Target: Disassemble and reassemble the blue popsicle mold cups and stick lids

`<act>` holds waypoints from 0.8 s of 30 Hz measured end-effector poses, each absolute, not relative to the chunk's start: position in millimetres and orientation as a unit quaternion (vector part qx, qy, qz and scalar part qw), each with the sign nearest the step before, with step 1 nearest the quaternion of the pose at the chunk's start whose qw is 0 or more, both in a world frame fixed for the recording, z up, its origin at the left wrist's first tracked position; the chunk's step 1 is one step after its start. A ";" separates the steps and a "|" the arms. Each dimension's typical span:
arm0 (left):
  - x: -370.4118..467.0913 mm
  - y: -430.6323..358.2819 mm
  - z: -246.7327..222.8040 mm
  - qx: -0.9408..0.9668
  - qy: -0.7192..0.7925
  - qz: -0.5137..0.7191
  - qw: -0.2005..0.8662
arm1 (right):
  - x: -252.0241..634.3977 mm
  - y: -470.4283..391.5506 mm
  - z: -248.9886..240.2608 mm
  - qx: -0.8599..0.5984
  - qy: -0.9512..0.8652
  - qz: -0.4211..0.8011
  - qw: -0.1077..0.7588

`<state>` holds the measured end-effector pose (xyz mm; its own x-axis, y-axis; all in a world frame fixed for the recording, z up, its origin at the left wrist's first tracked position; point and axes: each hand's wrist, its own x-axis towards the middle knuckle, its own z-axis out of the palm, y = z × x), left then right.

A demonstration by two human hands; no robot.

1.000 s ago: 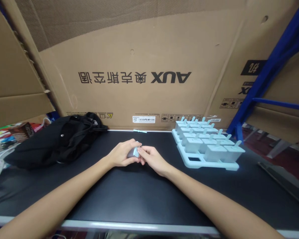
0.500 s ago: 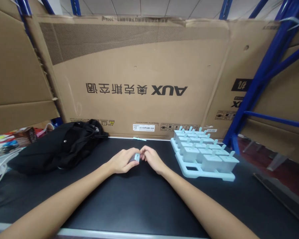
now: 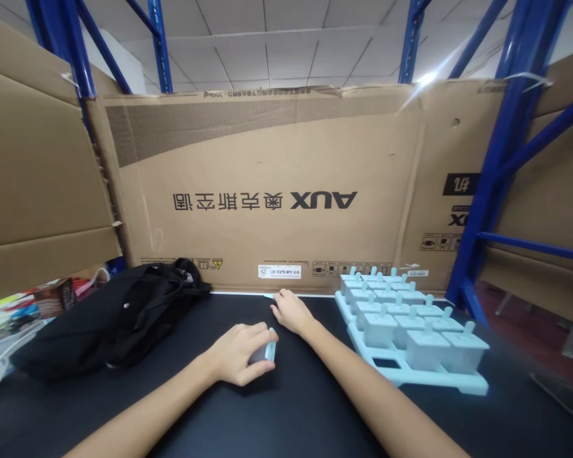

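Note:
Low over the black table, my left hand (image 3: 241,356) is closed around a small popsicle mold (image 3: 270,346). Its light-blue lid end faces right, and my palm and fingers hide much of the body. Farther back, my right hand (image 3: 291,310) has its fingers curled down at a light-blue popsicle stick (image 3: 268,296) near the table's rear edge. Only the stick's left end shows; the fingers cover the rest. To the right stands a light-blue rack (image 3: 410,376) holding several popsicle molds (image 3: 427,348) upright, each with a lid and stick handle.
A black bag (image 3: 109,318) lies on the table's left side, beside cables and colourful packages (image 3: 19,312). Behind the table stands a large cardboard sheet (image 3: 267,159). Blue metal posts (image 3: 487,216) rise at both sides.
My right hand has left the mold and moved back to the stick at the table's rear. My left hand keeps the mold, now apart from the right hand. The camera has tilted upward.

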<state>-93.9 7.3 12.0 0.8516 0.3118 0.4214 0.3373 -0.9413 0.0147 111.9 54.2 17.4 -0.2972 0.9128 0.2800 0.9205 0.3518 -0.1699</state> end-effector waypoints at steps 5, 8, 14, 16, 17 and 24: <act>-87.3 0.0 15.2 -0.964 -0.140 -0.219 0.054 | 119.3 75.2 39.0 -0.601 -0.790 0.065 0.105; -80.2 -6.1 15.0 -0.963 -0.127 -0.230 0.054 | 126.6 83.0 52.7 -0.611 -0.776 0.151 0.032; -63.3 -15.6 11.7 -0.957 -0.148 -0.248 -0.022 | 140.2 68.5 65.7 -0.621 -0.740 0.231 -0.116; -63.0 -17.0 10.8 -0.952 -0.164 -0.254 -0.044 | 143.0 64.4 74.5 -0.616 -0.728 0.248 -0.169; -64.1 -17.4 10.5 -0.949 -0.171 -0.259 -0.054 | 144.5 63.8 81.3 -0.611 -0.724 0.255 -0.193; -53.3 -15.2 14.0 -0.897 -0.229 -0.333 -0.179 | 158.0 73.3 167.3 -0.552 -0.783 0.245 -0.152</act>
